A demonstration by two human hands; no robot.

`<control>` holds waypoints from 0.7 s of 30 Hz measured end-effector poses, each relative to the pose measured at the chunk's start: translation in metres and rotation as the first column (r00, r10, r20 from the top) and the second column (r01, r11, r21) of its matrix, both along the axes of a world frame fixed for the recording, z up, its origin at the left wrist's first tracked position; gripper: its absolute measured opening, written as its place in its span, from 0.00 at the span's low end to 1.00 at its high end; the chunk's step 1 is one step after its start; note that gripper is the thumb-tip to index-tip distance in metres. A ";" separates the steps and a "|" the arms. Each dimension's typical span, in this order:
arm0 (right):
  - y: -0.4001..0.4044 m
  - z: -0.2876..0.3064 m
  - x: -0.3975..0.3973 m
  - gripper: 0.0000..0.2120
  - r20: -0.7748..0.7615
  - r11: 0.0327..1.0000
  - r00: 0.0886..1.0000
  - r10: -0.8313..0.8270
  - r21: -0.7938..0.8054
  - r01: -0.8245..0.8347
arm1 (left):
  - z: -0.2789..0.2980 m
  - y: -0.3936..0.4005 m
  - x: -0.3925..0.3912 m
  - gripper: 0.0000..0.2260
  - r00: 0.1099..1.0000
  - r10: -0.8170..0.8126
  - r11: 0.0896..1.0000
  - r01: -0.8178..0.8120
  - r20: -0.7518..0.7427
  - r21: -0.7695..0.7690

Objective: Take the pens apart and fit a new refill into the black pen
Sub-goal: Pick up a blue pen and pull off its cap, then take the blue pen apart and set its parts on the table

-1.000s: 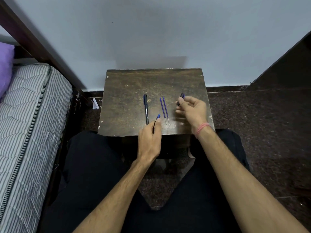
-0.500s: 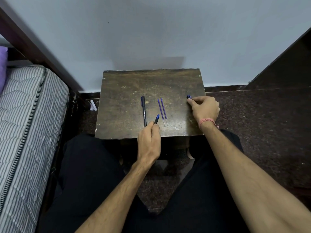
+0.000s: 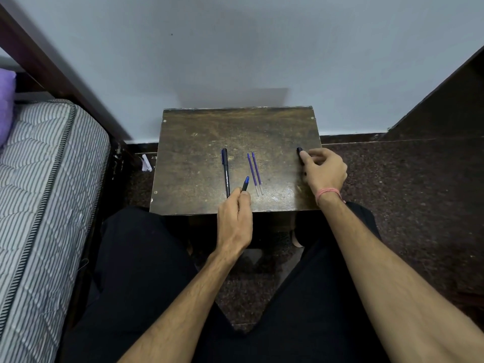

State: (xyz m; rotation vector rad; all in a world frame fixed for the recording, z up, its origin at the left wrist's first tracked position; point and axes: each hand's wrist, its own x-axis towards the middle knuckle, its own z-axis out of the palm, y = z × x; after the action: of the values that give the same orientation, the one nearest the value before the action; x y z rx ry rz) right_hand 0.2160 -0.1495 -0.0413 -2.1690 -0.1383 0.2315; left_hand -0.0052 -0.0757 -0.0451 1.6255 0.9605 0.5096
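On the worn wooden surface (image 3: 199,132) a black pen (image 3: 225,172) lies lengthwise, with two blue refills (image 3: 255,173) side by side to its right. The left hand (image 3: 234,218) pinches a blue-tipped pen part (image 3: 245,183) between pen and refills. The right hand (image 3: 323,171), at the surface's right edge, presses what looks like a dark cap (image 3: 299,151).

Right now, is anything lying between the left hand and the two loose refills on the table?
Nothing visible does. The left hand grips a blue-tipped pen piece at the table's near edge, and the refills lie just to its right on bare wood. The black pen lies on the other side, out of that path.
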 end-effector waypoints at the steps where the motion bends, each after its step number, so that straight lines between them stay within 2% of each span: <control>1: -0.003 0.002 -0.003 0.12 -0.005 1.000 1.000 -0.011 0.026 0.011 | 0.000 0.000 0.001 0.16 1.000 -0.001 1.000 0.001 0.008 -0.010; 3: -0.009 0.005 -0.016 0.11 0.006 0.998 1.000 -0.014 0.066 0.014 | 0.000 -0.001 0.001 0.19 1.000 -0.010 1.000 0.011 0.024 -0.026; 5: -0.014 0.008 -0.039 0.09 -0.036 0.990 0.998 0.054 0.133 -0.048 | -0.003 -0.002 0.001 0.20 0.999 -0.033 0.999 0.033 0.009 0.000; 8: -0.009 0.013 -0.078 0.09 -0.227 0.906 0.922 0.315 0.362 -0.220 | -0.009 -0.005 0.000 0.16 0.998 -0.058 0.996 0.060 -0.037 0.060; 11: 0.001 0.010 -0.103 0.06 -0.276 0.800 0.831 0.484 0.525 -0.291 | -0.010 -0.009 0.002 0.15 0.996 -0.088 0.996 0.088 0.007 0.020; 13: 0.005 0.006 -0.110 0.06 -0.287 0.789 0.832 0.475 0.557 -0.258 | -0.009 -0.010 0.002 0.16 0.993 -0.108 0.994 0.109 0.045 -0.006; 17: 0.004 0.001 -0.104 0.05 -0.324 0.788 0.821 0.469 0.574 -0.224 | -0.011 -0.007 -0.004 0.15 0.989 -0.145 0.985 0.145 -0.003 0.098; 21: 0.005 -0.002 -0.100 0.03 -0.342 0.792 0.828 0.445 0.582 -0.185 | -0.017 -0.004 -0.008 0.12 0.999 0.016 0.999 -0.017 0.032 0.030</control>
State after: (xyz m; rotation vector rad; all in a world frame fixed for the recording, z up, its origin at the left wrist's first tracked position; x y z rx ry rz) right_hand 0.1161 -0.1445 -0.0429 -1.4710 -0.2696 0.8138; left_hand -0.0136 -0.0795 -0.0619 1.6327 0.9477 0.5624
